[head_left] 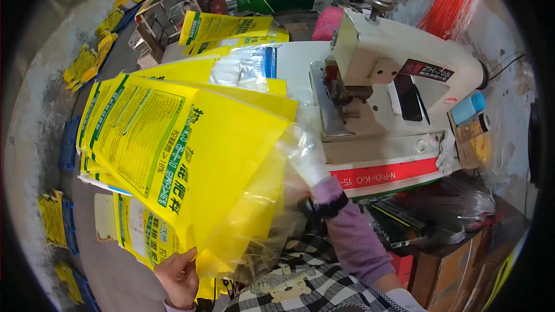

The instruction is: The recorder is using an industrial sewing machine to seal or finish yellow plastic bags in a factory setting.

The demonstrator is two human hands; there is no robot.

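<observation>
A large yellow printed bag (pixel 231 133) with green bands and dark lettering spreads across the middle, a clear plastic liner (pixel 263 254) showing at its near end. My left hand (pixel 178 277) is closed, pinching the bag's near edge between thumb and fingers. At the bag's right edge is my right hand (pixel 303 150), in a white glove and smeared by motion; its fingers cannot be made out. Beneath this bag lie more yellow bags (pixel 95 115) in a fanned stack. Another yellow bag (pixel 130 219) hangs below the stack.
Right of the bags stands a white sewing machine (pixel 416 63), a dark phone (pixel 408 97) lying under its arm. Red-orange strands (pixel 454 0) hang behind it. A blue thread spool (pixel 468 108) stands at right. Folded yellow bundles (pixel 87 66) line the left wall. Cardboard boxes (pixel 448 271) sit lower right.
</observation>
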